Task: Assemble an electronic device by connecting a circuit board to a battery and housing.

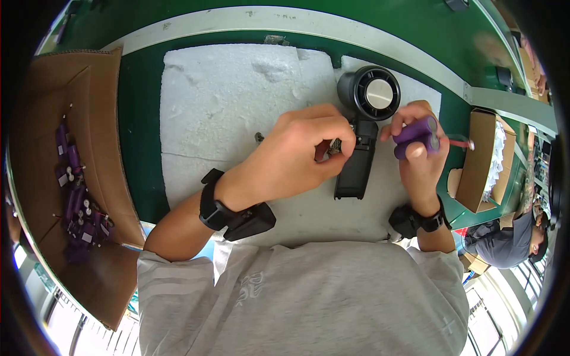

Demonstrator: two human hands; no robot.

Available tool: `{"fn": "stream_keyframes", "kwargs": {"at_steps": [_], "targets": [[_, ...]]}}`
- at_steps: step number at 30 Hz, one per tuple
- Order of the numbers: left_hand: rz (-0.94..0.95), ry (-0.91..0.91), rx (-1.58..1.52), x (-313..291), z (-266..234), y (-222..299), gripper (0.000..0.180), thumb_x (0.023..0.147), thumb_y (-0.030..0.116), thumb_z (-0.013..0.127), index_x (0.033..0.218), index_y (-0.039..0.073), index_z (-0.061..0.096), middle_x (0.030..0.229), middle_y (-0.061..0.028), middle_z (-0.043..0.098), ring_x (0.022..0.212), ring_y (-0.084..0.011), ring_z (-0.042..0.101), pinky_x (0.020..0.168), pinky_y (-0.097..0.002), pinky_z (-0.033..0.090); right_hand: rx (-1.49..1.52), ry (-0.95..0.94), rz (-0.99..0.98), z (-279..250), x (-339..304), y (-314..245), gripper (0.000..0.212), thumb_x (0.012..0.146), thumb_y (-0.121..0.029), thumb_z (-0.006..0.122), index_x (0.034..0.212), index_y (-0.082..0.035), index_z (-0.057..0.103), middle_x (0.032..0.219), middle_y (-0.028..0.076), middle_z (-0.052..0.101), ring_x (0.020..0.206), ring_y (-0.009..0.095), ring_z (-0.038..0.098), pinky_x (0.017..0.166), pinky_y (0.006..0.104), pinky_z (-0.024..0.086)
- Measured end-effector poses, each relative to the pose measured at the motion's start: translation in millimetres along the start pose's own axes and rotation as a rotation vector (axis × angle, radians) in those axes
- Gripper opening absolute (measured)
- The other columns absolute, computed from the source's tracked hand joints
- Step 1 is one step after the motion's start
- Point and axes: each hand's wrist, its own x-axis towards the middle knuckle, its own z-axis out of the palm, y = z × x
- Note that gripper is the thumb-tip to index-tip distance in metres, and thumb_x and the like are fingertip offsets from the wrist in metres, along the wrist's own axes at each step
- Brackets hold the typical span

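Observation:
A dark handheld fan (pixel 355 163) lies on the white foam sheet (pixel 231 101), its round head at the far end and its open handle pointing toward me. My left hand (pixel 297 142) is closed in a pinch at the upper left of the handle. Something small and greyish shows between its fingers, too hidden to name. To the right of the fan, my right hand (pixel 423 160) grips a purple battery pack (pixel 418 133) of two cylindrical cells, held above the foam. A short red and white lead with a connector (pixel 466 144) sticks out from the pack.
On the left stands an open cardboard box (pixel 98 136) with several purple battery packs (pixel 77 207) inside. A smaller cardboard box (pixel 480 160) with white wrapping sits at the right on the green table (pixel 142 130). Another person (pixel 510 240) is at the far right.

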Motion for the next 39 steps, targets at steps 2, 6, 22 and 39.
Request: {"fn": "stream_keyframes", "kwargs": {"at_steps": [2,6,22,39], "targets": [[0.020,0.009,0.003,0,0,0,0.020,0.072,-0.010,0.067,0.082,0.005,0.060,0.084,-0.0032,0.058,0.066,-0.0099,0.056,0.053,-0.0231,0.044,-0.112,-0.051,0.188,-3,4,-13,0.044,0.089,-0.042,0.063,0.098,0.001,0.054,0.088,0.009,0.057,0.071,0.016,0.055,0.065,0.0293,0.048],[0.046,0.032,0.018,0,1,-2,0.019,0.073,-0.010,0.067,0.083,0.005,0.060,0.084,-0.0015,0.058,0.065,-0.0084,0.054,0.053,-0.0223,0.042,-0.051,-0.003,0.378,15,8,-35,0.043,0.094,-0.041,0.054,0.096,0.002,0.055,0.078,0.008,0.058,0.066,0.016,0.057,0.060,0.0284,0.047],[-0.156,-0.122,-0.139,0,-13,2,0.019,0.079,-0.003,0.072,0.094,0.003,0.063,0.092,-0.0002,0.058,0.077,-0.0070,0.052,0.062,-0.0210,0.042,-0.540,-0.262,-0.200,14,-8,-27,0.009,0.084,-0.004,0.059,0.079,0.002,0.059,0.064,0.009,0.060,0.052,0.015,0.053,0.047,0.0257,0.038],[-0.146,-0.070,-0.112,0,-12,2,0.012,0.081,0.000,0.072,0.093,0.001,0.069,0.085,-0.0036,0.060,0.072,-0.0099,0.058,0.060,-0.0224,0.047,-0.573,-0.320,-0.213,14,-3,-20,0.009,0.075,-0.001,0.068,0.084,0.002,0.066,0.062,0.008,0.057,0.048,0.015,0.050,0.045,0.0265,0.035]]}}
